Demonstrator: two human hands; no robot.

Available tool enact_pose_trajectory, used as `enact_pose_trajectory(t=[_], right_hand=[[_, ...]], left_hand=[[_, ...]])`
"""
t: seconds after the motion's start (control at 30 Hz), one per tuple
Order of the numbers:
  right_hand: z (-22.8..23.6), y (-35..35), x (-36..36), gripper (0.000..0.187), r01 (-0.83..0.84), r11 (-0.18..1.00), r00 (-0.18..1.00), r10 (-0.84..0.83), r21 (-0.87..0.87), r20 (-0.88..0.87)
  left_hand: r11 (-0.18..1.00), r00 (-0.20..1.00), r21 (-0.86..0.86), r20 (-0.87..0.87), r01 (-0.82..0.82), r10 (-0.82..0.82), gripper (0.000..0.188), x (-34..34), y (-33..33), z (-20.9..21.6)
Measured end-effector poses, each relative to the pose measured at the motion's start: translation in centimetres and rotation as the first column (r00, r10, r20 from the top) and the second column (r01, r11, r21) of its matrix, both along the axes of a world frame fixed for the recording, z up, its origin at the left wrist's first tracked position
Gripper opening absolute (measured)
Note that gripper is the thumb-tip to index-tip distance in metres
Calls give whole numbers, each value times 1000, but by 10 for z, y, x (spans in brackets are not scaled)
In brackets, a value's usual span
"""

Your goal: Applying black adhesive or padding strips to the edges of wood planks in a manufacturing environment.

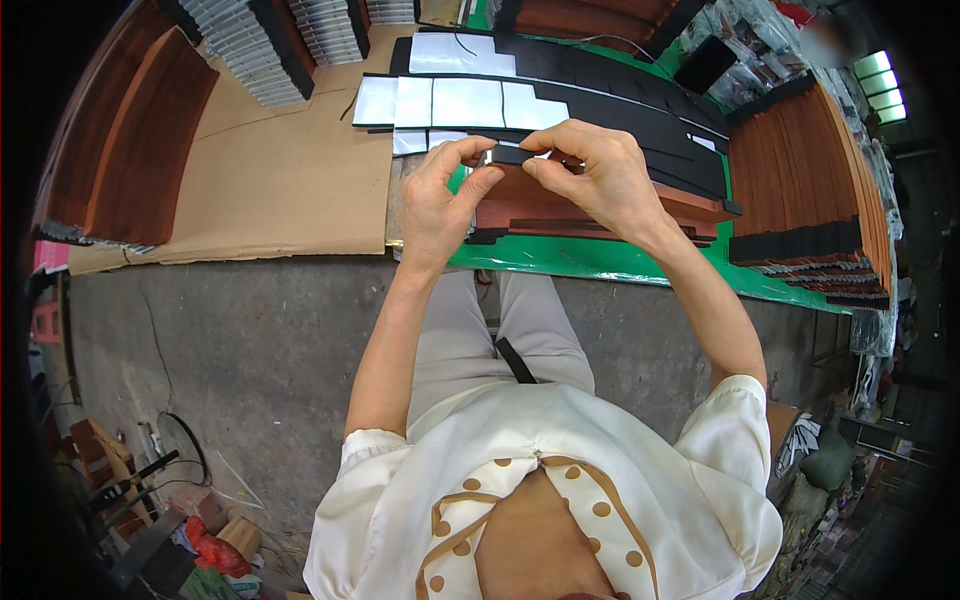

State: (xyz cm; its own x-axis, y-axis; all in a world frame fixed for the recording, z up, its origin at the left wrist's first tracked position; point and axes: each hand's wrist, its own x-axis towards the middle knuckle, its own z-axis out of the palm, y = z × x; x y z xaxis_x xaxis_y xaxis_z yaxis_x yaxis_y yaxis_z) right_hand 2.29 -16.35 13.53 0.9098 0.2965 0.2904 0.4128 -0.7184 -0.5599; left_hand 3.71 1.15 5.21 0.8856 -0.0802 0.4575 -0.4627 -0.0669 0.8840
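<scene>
Between my two hands is a short black strip (512, 155) with a pale, shiny left end. My left hand (437, 195) pinches that left end between thumb and fingers. At the other end, my right hand (602, 175) grips it with thumb and forefinger, the remaining fingers curled. Just below the strip lies a reddish-brown board (535, 190); whether the two touch I cannot tell. Beyond my hands, black sheets (640, 110) are spread out, some with white backing squares (465, 103) on them.
Brown cardboard (290, 180) covers the table's left side, green sheeting (600, 262) the right. Stacked reddish-brown boards stand at the left (140, 140) and right (805, 185), the right stack with black ends. Silvery-edged stacks (250, 50) rise at the back left. A black phone-like slab (706, 65) lies far right.
</scene>
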Motion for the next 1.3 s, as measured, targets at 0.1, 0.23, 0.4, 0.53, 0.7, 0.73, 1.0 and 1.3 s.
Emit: enact_pose_trajectory(t=[0.1,0.23,0.4,0.53,0.7,0.73,1.0,1.3], right_hand=[[-1,0,1,18,24,1000,1000,-24,-17,2],[1,0,1,18,-4,1000,1000,4,-10,-15],[2,-1,1,18,4,1000,1000,-4,8,-28],[2,0,1,17,7,1000,999,-7,-3,-53],[-1,-1,3,19,30,999,999,-30,-16,-18],[0,-1,3,19,25,999,1000,-25,-19,-13],[0,-3,4,19,18,999,1000,-19,-35,-17],[1,-2,8,20,3,999,999,-4,-38,-38]], left_hand=[[1000,1000,19,4,-11,11,27,0,0,1],[1000,1000,-13,-9,-1,0,27,0,0,-1],[999,1000,40,-6,15,-15,27,0,2,0],[1000,1000,25,22,-16,16,28,0,0,0],[999,1000,41,4,11,-11,27,1,0,-1],[999,1000,42,4,9,-9,27,0,1,-1],[999,999,-19,11,31,-30,26,-1,-3,1],[999,997,35,77,24,-27,23,-1,0,3]])
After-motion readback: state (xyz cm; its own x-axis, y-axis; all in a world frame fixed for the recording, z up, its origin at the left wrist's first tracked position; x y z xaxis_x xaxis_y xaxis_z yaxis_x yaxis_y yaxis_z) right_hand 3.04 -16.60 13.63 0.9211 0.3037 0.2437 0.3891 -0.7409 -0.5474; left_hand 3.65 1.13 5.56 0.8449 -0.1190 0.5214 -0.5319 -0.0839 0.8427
